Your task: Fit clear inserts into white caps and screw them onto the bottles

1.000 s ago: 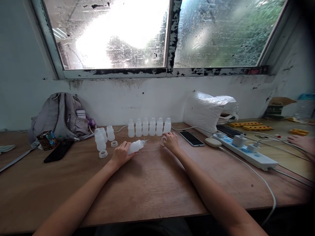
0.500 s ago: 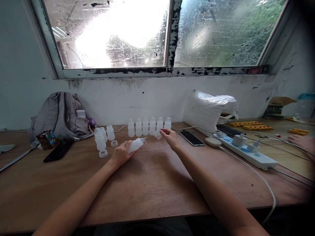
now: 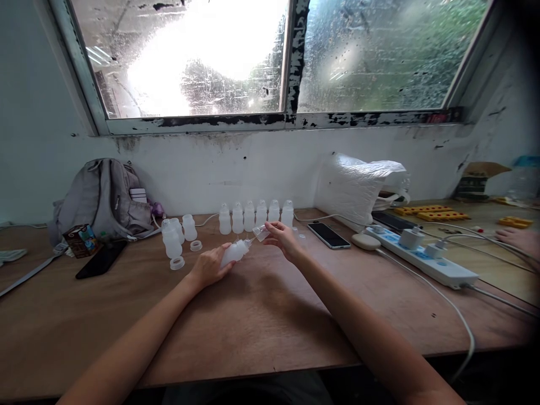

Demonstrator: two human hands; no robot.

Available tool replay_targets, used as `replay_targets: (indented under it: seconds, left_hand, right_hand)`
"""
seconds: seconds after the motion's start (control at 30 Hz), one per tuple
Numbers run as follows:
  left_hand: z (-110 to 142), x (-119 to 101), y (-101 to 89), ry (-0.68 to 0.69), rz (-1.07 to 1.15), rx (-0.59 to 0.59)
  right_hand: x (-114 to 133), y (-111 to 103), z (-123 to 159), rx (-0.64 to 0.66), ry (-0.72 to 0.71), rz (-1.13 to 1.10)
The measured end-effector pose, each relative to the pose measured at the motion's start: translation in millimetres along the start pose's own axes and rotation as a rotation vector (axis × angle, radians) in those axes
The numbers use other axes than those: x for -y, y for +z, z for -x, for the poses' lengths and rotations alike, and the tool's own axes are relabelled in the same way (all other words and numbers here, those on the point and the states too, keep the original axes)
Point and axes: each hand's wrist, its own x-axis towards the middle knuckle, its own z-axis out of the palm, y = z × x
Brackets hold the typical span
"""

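Note:
My left hand [image 3: 210, 265] is wrapped around a frosted white baby bottle [image 3: 233, 254], tilted with its teat end up to the right. A clear bottle cap [image 3: 260, 232] is pinched in my right hand [image 3: 282, 238], just right of the teat; I cannot tell whether they touch. Behind my hands, a row of several capped bottles [image 3: 249, 218] stands along the wall. To the left are several bottles without tops [image 3: 172, 243], with two white collar rings [image 3: 177, 263] lying beside them. Clear pieces [image 3: 300, 238] lie partly hidden behind my right wrist.
A phone [image 3: 329, 235] and a white power strip [image 3: 426, 260] with cables lie on the right. A silver padded bag [image 3: 346, 191] leans on the wall. At left are a grey backpack [image 3: 105, 197], a carton [image 3: 80, 241] and a black phone [image 3: 101, 261]. Another person's hand [image 3: 518, 239] is at far right.
My right hand has moved left with the cap, bringing it close to the bottle's teat. My left hand has turned the bottle slightly and stays in nearly the same place.

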Motion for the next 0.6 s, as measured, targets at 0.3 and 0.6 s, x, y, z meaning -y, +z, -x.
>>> replay_targets:
  seconds: [0.3, 0.6]
  left_hand:
    - [0.6, -5.9, -5.5, -0.001, 0.07, 0.056]
    - [1.7, -5.6, -4.9, 0.001, 0.068, 0.064]
  right_hand:
    - [-10.3, 16.8, 12.5, 0.126, 0.034, 0.039]
    - [-14.2, 22.8, 15.3, 0.172, 0.049, 0.047]
